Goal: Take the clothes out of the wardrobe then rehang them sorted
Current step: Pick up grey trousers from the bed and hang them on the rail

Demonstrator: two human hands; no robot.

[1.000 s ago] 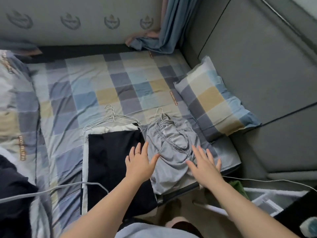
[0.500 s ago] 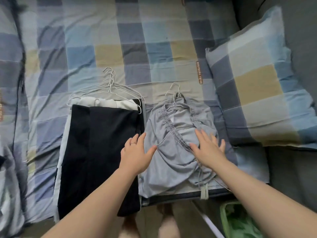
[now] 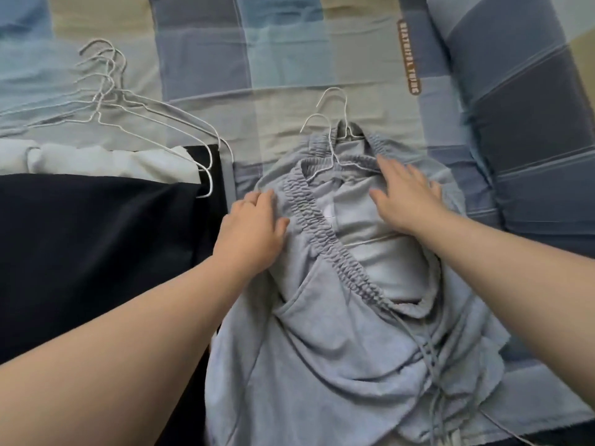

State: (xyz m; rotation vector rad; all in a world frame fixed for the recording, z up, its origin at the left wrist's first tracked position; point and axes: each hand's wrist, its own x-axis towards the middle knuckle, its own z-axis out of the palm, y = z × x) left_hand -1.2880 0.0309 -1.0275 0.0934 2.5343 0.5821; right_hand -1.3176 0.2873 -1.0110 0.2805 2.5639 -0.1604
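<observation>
1. Checked cotton bedsheet (image 3: 289, 117) carries it all: clothes out of the wardrobe, sorted into piles, rehanging not begun.
2. Black pile (image 3: 96, 246), smooth and flat, on the left.
3. Grey jersey pile (image 3: 322, 349) beside it, with ruched waistband and drawcords.
4. Right hand (image 3: 405, 197) lies flat on the grey, fingers spread; left hand (image 3: 254, 233) at its edge, grip unclear.
5. Thin wire hangers (image 3: 98, 99) fanned out.

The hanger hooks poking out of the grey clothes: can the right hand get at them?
Probably yes. The right hand rests open on the grey clothes, close to the hanger hooks, which lie uncovered on the bedsheet with nothing between.
</observation>
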